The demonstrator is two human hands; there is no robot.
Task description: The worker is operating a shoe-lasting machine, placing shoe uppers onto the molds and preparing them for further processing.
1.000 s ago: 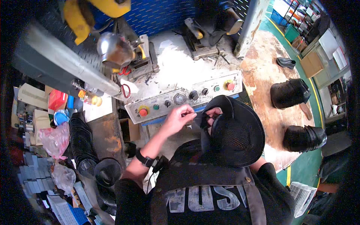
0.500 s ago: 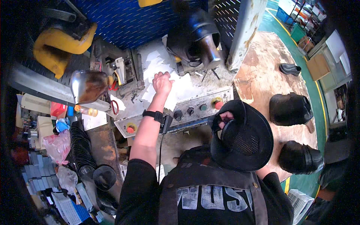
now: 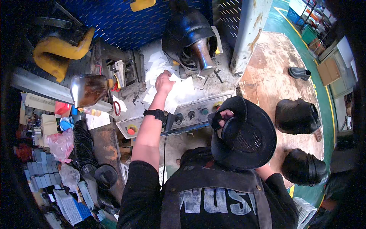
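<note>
My left hand (image 3: 164, 83) is over a loose pile of white paper sheets (image 3: 177, 91) on the worn machine bench. Its fingers are bent and drawn together at the sheets, the tips partly hidden. A dark band with a cabled box sits on that wrist. On the right, my right hand (image 3: 226, 116) grips the edge of a black boot upper (image 3: 248, 139). Only the curled fingers show through its opening; the rest of the hand is behind the upper. The upper has a wide flared rim and a perforated patch inside.
A black boot (image 3: 187, 34) sits on a metal form at the back. The control panel (image 3: 152, 124) edges the bench. Another metal form (image 3: 89, 91) stands left. More black boot uppers (image 3: 297, 116) and a black shoe (image 3: 299, 73) rest on the wooden table (image 3: 263, 65). A post (image 3: 249, 34) rises between.
The whole view has shifted slightly. My left hand stays at the papers, its fingers now closer together. The boot upper in my right hand has moved a little up and left.
</note>
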